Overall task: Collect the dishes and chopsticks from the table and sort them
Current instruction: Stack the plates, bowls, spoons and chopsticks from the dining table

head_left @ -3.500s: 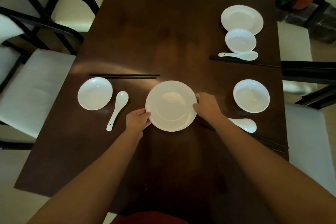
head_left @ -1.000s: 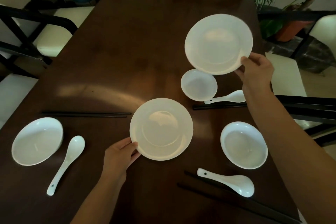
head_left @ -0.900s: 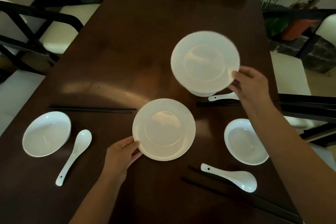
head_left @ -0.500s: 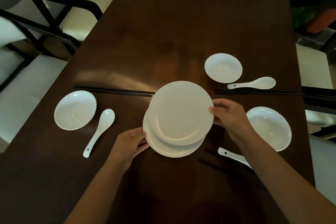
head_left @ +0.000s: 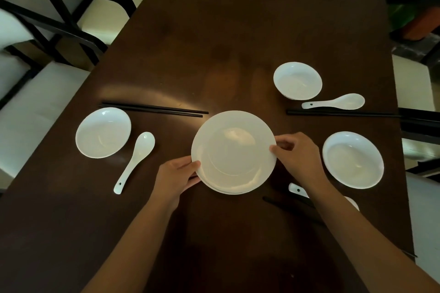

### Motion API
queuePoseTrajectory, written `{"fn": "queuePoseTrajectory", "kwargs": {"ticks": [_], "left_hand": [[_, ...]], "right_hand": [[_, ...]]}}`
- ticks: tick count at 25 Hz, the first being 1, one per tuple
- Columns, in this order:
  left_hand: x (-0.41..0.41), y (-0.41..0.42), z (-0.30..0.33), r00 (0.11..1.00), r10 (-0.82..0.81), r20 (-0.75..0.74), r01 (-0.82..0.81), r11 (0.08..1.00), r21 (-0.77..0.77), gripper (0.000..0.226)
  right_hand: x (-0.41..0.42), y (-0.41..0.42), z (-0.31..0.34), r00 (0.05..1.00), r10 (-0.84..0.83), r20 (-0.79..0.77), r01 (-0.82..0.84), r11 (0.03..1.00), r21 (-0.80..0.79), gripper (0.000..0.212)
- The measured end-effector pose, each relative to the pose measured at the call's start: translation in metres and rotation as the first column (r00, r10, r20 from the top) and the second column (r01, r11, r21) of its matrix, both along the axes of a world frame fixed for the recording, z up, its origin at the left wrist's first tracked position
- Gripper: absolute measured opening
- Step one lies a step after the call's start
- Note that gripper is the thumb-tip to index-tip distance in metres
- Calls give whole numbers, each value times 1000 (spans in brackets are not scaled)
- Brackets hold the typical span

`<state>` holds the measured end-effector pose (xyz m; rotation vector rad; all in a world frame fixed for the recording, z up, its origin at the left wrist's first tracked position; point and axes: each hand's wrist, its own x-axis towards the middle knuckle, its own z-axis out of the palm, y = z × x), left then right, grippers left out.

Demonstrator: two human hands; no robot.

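Note:
Two white plates lie stacked [head_left: 234,152] in the middle of the dark wooden table [head_left: 214,31]. My left hand [head_left: 176,175] grips the stack's left rim and my right hand [head_left: 297,159] pinches its right rim. White bowls sit at the left [head_left: 103,132], far right [head_left: 297,80] and near right [head_left: 352,159]. White spoons lie by the left bowl [head_left: 135,160] and the far bowl [head_left: 334,102]; a third spoon [head_left: 296,190] is mostly hidden under my right arm. Black chopstick pairs lie at the left [head_left: 152,109], right [head_left: 340,113] and under my right forearm [head_left: 283,204].
Black-framed chairs with pale cushions stand along the left side [head_left: 54,59] and the right side [head_left: 419,126]. A potted plant [head_left: 414,14] stands beyond the table's far right corner.
My right hand picked up the far plate, carried it toward me and set it onto the middle plate. The two plates now sit aligned, with both hands on the rims.

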<state>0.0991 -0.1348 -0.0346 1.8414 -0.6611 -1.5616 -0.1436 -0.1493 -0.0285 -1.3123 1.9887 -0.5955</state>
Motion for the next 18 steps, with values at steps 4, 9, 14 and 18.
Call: {"fn": "queuePoseTrajectory", "kwargs": {"ticks": [4,9,14,18], "left_hand": [[1,0,2,995,-90,47,92,995,-35,16],[-2,0,-1,968,-129,217,154,982,-105,18],[3,16,-7,910,-136,392,238,944,-227,19],[33,34,2,958,-113,265,155,977,-143,20]], "right_hand": [[2,0,0,990,88,-112,-88,996,2,30],[7,-12,4,991,117,-67,-114,992,48,36],[20,5,-4,999,-3,40,3,1000,4,21],[47,53,-9,983,-106,152,102,994,36,22]]}}
